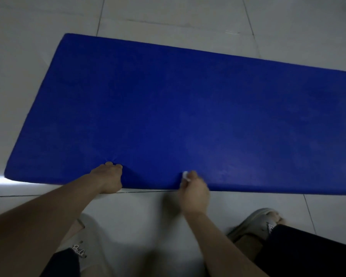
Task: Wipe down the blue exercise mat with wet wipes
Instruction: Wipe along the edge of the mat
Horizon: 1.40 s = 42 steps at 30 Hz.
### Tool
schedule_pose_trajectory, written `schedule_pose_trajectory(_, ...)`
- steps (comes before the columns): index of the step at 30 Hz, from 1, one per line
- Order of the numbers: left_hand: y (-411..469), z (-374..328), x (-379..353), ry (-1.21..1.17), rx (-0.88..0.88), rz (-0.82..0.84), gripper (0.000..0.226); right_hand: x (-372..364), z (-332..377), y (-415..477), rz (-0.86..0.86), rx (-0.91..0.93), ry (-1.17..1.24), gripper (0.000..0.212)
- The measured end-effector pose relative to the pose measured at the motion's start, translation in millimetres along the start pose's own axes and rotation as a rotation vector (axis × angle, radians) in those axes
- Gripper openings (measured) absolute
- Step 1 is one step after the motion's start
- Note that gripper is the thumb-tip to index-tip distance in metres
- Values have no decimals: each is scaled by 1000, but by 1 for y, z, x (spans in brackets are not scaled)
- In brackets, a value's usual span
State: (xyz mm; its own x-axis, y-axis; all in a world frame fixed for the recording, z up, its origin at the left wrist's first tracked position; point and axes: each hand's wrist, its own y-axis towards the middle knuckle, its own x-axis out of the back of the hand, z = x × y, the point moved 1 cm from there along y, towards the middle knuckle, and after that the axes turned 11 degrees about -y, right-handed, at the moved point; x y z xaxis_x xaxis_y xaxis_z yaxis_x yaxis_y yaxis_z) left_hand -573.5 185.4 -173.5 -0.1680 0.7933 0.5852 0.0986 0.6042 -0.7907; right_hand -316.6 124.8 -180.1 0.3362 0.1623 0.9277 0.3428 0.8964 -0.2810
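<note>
Now the left hand point(109, 177) grips the near edge of the blue mat point(188, 106), with the fingers curled into it so that the surface puckers. Just beside it, the right hand point(195, 191) pinches one white wet wipe point(185, 175) on the same edge. The one mat lies flat on the tiled floor point(168, 17), with wide bare blue beyond both hands. Two pale slippers point(260, 222) stand near; the script on the left one is too blurred to read.

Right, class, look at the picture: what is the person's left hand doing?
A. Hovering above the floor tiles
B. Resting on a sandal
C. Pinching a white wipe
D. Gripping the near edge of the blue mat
D: the left hand curls over the near edge of the blue mat, which puckers around its fingers, while the right hand holds the white wipe.
</note>
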Motion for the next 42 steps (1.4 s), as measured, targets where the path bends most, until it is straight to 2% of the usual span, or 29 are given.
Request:
schedule_pose_trajectory(4, -1, 1, 0, -1, 6, -6, 23, -32, 83, -39, 255, 339, 22, 13)
schedule_pose_trajectory(7, -2, 1, 1, 10, 1, -12, 20, -30, 91, -37, 237, 402, -24, 19)
schedule_pose_trajectory(11, -5, -3, 0, 4, 1, -25, 17, -12, 14, -13, 93, 269, 22, 24)
schedule_pose_trajectory(13, -4, -2, -2, -3, 9, -46, 21, 1, -35, -3, -11, 73, 71, 30)
schedule_pose_trajectory(15, -9, -3, -5, 19, 39, -74, 34, 16, -74, 6, -61, -117, 74, 35)
schedule_pose_trajectory(17, -18, -8, -11, 109, 56, -147, 44, 27, -91, 11, -45, -151, 25, 36)
schedule_pose_trajectory(19, -27, -25, -17, 218, 49, -264, 45, 31, -89, 14, -38, -164, 26, 37)
schedule_pose_trajectory(22, -34, -78, -22, 242, -147, -328, 36, 27, -83, 13, -28, -234, 141, 39)
schedule_pose_trajectory(25, -27, -139, -32, 256, -415, -343, 35, 24, -85, 15, -8, -230, 179, 38)
schedule_pose_trajectory(27, -17, -162, -42, 345, -449, -329, 41, 22, -85, 18, -4, -194, 150, 38)
schedule_pose_trajectory(31, -4, -176, -41, 555, -482, -312, 15, 20, -84, 23, -5, -171, 178, 39)
schedule_pose_trajectory(34, -6, -173, -31, 653, -562, -277, 18, 20, -78, 25, -20, -161, 215, 38)
schedule_pose_trajectory(37, -12, -156, -24, 590, -555, -311, 21, 18, -63, 23, -18, -87, 247, 36)
schedule_pose_trajectory(42, -24, -83, -3, 514, -406, -311, 20, 12, 1, 7, 86, 128, 151, 30)
